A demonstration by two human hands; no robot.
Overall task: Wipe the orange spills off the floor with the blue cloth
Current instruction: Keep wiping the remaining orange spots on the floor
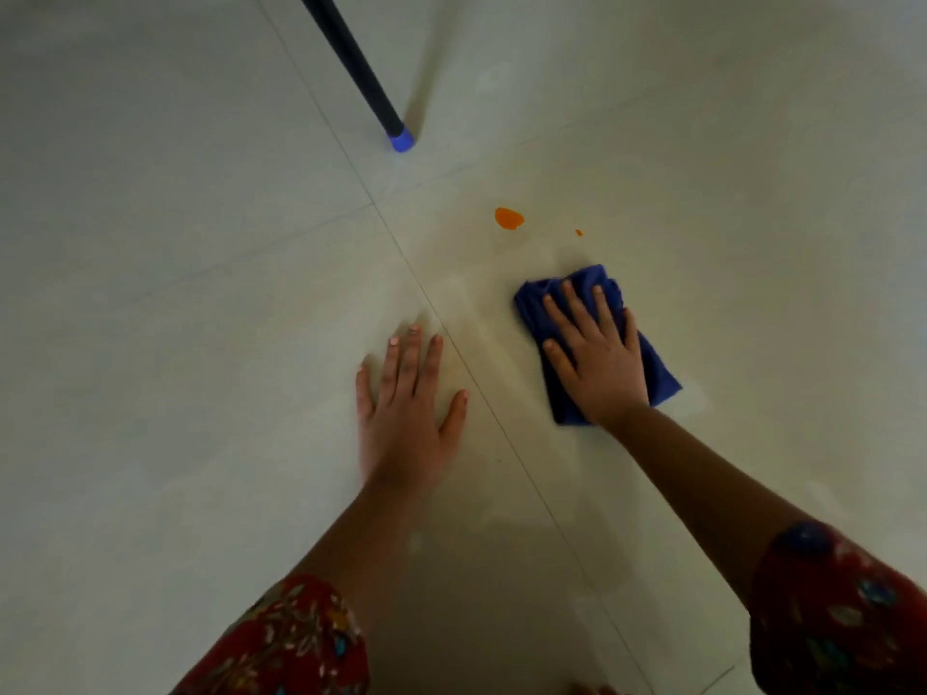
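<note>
Nearest to the camera, the left sleeve (291,639) and the right sleeve (842,609), both red with flowers, are showing at the lower edge; bare forearms are reaching forward over the pale tiled floor (200,343). The left grip (406,418) is lying flat on the floor just left of a tile joint, fingers straight and spread, holding nothing. A little farther to the right, the right grip (597,363) is pressing on the blue cloth (659,376) with straight, spread fingers; they are not curling round it. The cloth is lying folded directly under this palm; its edges are sticking out ahead of the fingertips and beside the wrist. Beyond the cloth, apart from it, the big orange spill (509,218) and a small orange drop (579,232) are sitting on the tile; farthest, a black pole (351,57) with a blue tip (401,141) is standing slanted on the floor.
</note>
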